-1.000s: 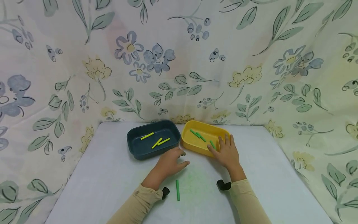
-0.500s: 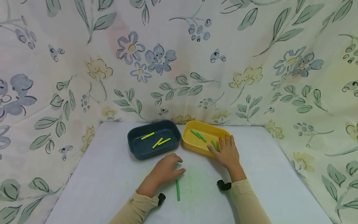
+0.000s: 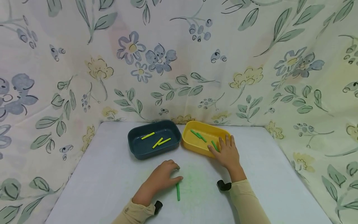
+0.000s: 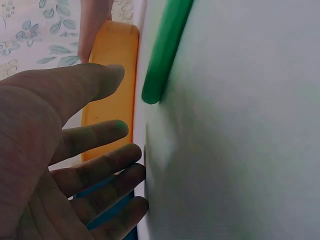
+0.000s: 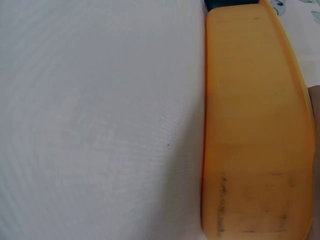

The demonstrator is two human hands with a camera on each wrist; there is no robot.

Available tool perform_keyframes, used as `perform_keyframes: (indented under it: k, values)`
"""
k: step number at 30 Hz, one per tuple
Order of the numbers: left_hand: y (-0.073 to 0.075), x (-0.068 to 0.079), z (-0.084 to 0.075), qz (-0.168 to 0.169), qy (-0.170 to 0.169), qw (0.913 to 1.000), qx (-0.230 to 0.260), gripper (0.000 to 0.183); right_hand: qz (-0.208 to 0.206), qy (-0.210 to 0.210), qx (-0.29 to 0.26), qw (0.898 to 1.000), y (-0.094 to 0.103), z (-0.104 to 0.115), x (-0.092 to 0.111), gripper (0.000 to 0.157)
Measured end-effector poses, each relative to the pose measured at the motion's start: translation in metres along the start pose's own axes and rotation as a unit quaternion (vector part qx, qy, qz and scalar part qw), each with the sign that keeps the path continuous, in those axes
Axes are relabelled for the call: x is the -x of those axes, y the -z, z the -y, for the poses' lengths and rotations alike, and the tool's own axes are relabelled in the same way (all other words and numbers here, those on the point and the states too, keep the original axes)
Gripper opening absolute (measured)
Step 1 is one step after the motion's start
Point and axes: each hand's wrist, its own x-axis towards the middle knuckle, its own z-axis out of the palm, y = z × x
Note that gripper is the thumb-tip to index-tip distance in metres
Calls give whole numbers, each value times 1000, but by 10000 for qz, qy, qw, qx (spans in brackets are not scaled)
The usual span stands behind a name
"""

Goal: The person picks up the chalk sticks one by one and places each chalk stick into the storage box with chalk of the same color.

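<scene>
A green chalk-like stick (image 3: 178, 191) lies on the white cloth in front of me. Just beyond it is my left hand (image 3: 160, 179), palm toward the cloth, thumb and fingers apart and holding nothing. In the left wrist view that hand (image 4: 55, 135) has a green smudge on one fingertip, and the green stick (image 4: 167, 55) is clear of the fingers. My right hand (image 3: 227, 155) rests with spread fingers on the near right corner of the yellow tray (image 3: 195, 149). Several green sticks (image 3: 201, 137) lie inside that tray.
Left of the yellow tray, close beside it, stands a dark blue tray (image 3: 156, 152) holding 3 yellow sticks (image 3: 147, 135). Green dust marks the white cloth (image 3: 198, 183). A flower-patterned fabric (image 3: 179, 62) hangs behind the table.
My left hand has drawn back from beside the trays toward the green stick on the cloth, shifting slightly left. The right hand stays on the yellow tray.
</scene>
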Motion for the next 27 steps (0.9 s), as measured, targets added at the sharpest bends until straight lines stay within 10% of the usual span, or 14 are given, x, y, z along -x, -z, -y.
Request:
perform_keyframes:
  k: [27]
  values:
    - [4,21,-9,755,194,9970,-24,52,28,7,-10,10000,3,1,1,101]
